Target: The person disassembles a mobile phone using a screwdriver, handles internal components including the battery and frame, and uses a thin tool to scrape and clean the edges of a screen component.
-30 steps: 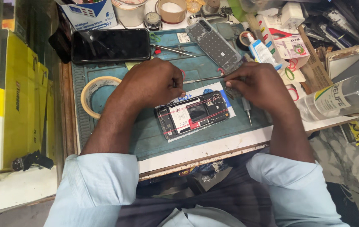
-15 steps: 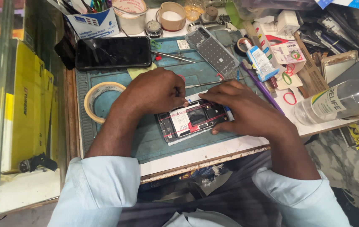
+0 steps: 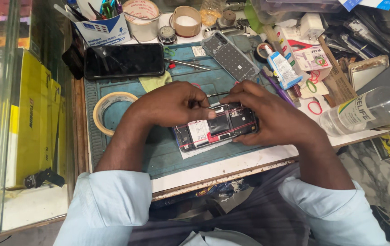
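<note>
Opened phone (image 3: 215, 127), its insides showing, lies on the blue mat (image 3: 158, 150) on the table; left hand (image 3: 170, 104) presses its top edge, right hand (image 3: 268, 119) clasps its right end, tweezers (image 3: 218, 94) between.

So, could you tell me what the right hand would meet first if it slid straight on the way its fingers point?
The right hand points left across the opened phone. Going on, it would most likely meet the left hand, whose fingertips rest on the same phone, close by; depth is hard to judge.
</note>
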Tool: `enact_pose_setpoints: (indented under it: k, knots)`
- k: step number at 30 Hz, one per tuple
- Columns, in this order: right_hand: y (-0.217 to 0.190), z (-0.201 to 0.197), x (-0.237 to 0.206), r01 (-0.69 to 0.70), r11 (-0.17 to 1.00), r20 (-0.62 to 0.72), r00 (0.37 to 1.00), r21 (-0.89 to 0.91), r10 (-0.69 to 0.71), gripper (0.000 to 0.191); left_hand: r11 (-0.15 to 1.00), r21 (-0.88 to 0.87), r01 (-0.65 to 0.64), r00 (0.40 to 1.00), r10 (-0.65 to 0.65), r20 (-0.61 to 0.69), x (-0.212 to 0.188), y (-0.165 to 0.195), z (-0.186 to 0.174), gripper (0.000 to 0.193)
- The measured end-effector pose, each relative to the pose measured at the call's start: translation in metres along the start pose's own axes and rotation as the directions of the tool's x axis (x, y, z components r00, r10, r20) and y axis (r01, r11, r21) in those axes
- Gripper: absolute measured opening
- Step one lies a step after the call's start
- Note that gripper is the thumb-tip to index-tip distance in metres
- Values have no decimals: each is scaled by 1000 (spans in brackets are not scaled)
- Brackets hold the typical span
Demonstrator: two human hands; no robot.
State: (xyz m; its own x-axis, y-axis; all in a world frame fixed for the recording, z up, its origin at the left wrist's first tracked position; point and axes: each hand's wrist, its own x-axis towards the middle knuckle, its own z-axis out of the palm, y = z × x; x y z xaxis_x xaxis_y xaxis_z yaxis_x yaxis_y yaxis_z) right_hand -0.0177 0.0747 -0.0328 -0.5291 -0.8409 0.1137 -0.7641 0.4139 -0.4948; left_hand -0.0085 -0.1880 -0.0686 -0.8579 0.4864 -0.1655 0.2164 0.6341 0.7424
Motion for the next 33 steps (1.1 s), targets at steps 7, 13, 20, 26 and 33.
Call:
enact_pose_setpoints:
  k: [7,13,20,26,33]
  knots:
    - [2,-9,-8,38,999,-69,997,35,-36,89,971,-213,-112,994,108,-30,0,-4,-1,26]
    - [7,-11,-16,99,958,-219,975,268,-39,85,912,-364,-187,982,168,-86,3,2,0,26]
    - [24,-6,-16,164,888,-367,930,430,6,75,943,-291,-160,981,119,-156,-5,20,-1,51]
    - [39,-2,-12,181,865,-455,889,467,60,74,893,-122,-434,891,404,-208,-9,30,1,97]
    - [60,1,-3,228,840,-473,880,491,37,57,819,-462,-342,933,353,-65,-3,24,-1,79]
